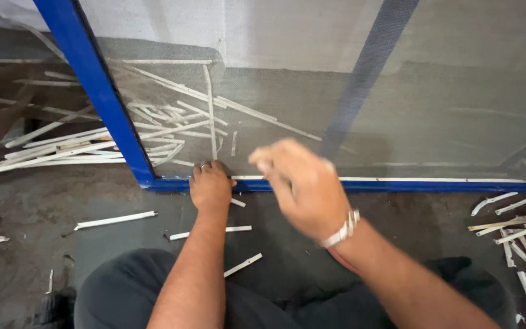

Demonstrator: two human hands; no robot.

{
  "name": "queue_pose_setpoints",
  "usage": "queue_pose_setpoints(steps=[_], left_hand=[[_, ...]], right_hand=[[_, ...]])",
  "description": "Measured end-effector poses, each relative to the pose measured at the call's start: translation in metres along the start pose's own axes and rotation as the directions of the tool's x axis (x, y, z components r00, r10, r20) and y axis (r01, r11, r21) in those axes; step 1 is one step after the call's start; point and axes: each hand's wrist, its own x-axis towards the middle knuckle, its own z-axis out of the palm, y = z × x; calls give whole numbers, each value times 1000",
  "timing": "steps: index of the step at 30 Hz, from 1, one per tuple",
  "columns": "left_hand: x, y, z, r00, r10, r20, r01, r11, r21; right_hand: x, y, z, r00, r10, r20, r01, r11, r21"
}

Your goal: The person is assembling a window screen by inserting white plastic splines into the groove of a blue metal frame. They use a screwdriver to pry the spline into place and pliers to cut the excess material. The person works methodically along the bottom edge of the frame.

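— Down low: left hand [210, 186] pressed on the frame [101, 97] by its bottom corner, fingers curled against the mesh [397, 109] edge, gripping nothing loose.
— And the right hand [302, 183]?
— Blurred above the bottom rail; fingers bent, grip impossible to tell. Best kept steady, mesh held taut. White strips [115, 220] scattered on floor.

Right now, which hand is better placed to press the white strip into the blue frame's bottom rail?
Probably left. The left hand already rests on the blue frame at the white strip end. The right hand is raised above the rail and motion-blurred.
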Motion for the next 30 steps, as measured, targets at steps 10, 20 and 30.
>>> queue_pose_setpoints(steps=[10, 20, 30], left_hand=[[0, -2, -1, 999, 25, -22, -25, 1000, -6], [0, 8, -20, 978, -23, 208, 59, 984, -169], [-1, 20, -24, 944, -184, 273, 261, 924, -280]], right_hand=[[-206, 16, 42, 879, -369, 303, 379, 925, 27], [-298, 58, 53, 894, 197, 403, -20, 915, -403], [-237, 86, 2, 470, 811, 348, -474, 564, -676]])
